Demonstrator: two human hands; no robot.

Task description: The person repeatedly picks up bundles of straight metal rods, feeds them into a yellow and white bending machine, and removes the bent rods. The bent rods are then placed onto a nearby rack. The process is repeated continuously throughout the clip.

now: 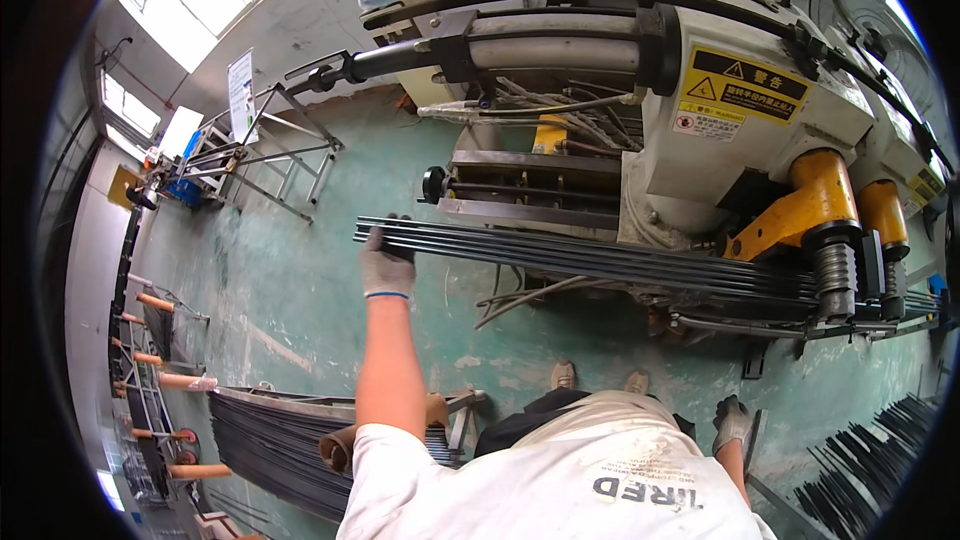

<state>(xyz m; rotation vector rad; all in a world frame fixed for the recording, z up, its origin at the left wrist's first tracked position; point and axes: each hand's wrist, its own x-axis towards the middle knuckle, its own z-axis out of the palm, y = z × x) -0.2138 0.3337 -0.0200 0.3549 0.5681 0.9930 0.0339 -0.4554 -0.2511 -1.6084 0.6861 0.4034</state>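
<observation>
My left hand [386, 268], in a light work glove with dark fingers, is closed around the left ends of a bundle of long, thin black metal tubes [570, 252]. The bundle runs to the right, in front of the machine [665, 180], and passes beneath an orange arm [785, 215] and beside a coiled spring [834, 275]. Low on the right, beside my body, hangs my gloved right hand [733, 425], next to a grey metal bar [757, 435]. Its fingers are too small and dark to show whether they are closed.
Many black tubes lie on a rack [285, 440] at the lower left, and more are stacked [870, 460] at the lower right. A metal frame stand [290, 155] is at the far left. Loose hoses [530, 295] hang below the machine.
</observation>
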